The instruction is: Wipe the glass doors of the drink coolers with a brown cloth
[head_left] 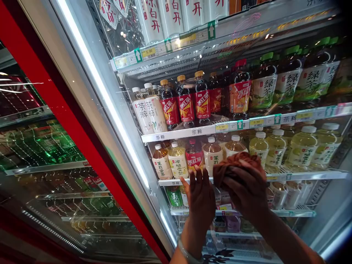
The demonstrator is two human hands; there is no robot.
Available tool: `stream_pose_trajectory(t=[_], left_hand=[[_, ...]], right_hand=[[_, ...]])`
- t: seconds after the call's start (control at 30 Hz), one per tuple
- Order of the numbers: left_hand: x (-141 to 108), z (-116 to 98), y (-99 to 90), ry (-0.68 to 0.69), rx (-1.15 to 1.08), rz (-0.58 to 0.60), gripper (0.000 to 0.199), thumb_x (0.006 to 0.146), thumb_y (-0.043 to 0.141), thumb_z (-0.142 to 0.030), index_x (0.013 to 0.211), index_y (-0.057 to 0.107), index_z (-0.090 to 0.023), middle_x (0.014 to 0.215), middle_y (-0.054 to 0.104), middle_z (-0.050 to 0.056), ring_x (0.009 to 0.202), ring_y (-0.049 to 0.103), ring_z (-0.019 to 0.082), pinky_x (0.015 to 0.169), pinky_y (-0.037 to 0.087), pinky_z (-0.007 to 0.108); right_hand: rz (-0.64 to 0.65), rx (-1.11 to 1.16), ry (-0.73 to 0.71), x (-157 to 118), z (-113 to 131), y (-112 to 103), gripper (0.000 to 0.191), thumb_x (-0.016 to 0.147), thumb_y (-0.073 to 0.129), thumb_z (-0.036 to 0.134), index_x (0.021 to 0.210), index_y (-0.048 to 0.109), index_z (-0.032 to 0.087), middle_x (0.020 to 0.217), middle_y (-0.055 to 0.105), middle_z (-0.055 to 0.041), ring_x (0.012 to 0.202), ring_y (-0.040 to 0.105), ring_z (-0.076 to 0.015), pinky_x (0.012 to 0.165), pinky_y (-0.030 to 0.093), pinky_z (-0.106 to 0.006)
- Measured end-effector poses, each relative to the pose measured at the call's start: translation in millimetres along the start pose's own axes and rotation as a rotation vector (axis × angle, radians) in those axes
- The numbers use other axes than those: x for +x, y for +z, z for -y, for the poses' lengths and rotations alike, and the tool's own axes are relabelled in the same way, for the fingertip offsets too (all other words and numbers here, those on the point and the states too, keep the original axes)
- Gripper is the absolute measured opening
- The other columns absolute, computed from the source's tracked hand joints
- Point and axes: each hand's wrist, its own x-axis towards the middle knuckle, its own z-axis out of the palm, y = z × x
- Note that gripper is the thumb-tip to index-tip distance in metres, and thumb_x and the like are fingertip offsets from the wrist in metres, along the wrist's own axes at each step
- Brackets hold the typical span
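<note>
In the middle of the view, my left hand (200, 196) is raised with its fingers apart and nothing in it, in front of the lower bottle shelves of a lit drinks cooler. A bracelet circles the left wrist. To its right, my right hand (247, 190) is closed round a bunched reddish-brown cloth (239, 165). The cloth hides part of the bottles behind it. Faint reflections show that a glass pane lies between the hands and the bottles. Whether the left fingertips touch the glass is hard to tell.
Red-labelled tea bottles (202, 101) and green-capped bottles (288, 80) stand on the shelf above the hands. Pale yellow bottles (302, 146) are at the right. A red door frame (71, 121) slants down the left, with another cooler section (41, 146) beyond it.
</note>
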Motion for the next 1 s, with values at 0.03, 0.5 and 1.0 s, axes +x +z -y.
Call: stream_pose_trajectory(t=[0.03,0.5,1.0], left_hand=[[1,-1,1.0,-0.007,0.006,-0.011,0.073,0.098,0.047,-0.003,0.165,0.02,-0.016,0.169,0.024,0.011,0.161,0.007,0.025,0.132,0.001,0.06],[11,-25,15.5,-0.033,0.026,-0.057,0.072,0.099,0.05,-0.006,0.164,0.02,-0.016,0.168,0.031,0.011,0.161,0.008,0.023,0.134,0.005,0.056],[17,-57,23.9,0.024,0.03,0.023,0.068,0.099,0.048,-0.013,0.164,0.027,-0.02,0.165,0.037,0.007,0.162,0.01,0.021,0.132,-0.012,0.052]], right_hand=[[-0.016,-0.024,0.008,2,-9,-6,0.032,0.084,0.077,0.015,0.111,0.072,0.029,0.123,0.067,-0.005,0.137,0.054,-0.0315,0.119,0.044,-0.057],[-0.027,-0.044,0.047,3,-27,-20,0.028,0.085,0.075,0.018,0.11,0.071,0.029,0.122,0.067,-0.0056,0.138,0.054,-0.0334,0.116,0.045,-0.055],[-0.052,-0.035,0.073,-10,-31,-22,0.03,0.084,0.078,0.018,0.11,0.071,0.03,0.121,0.066,-0.0052,0.139,0.052,-0.0319,0.118,0.043,-0.054]])
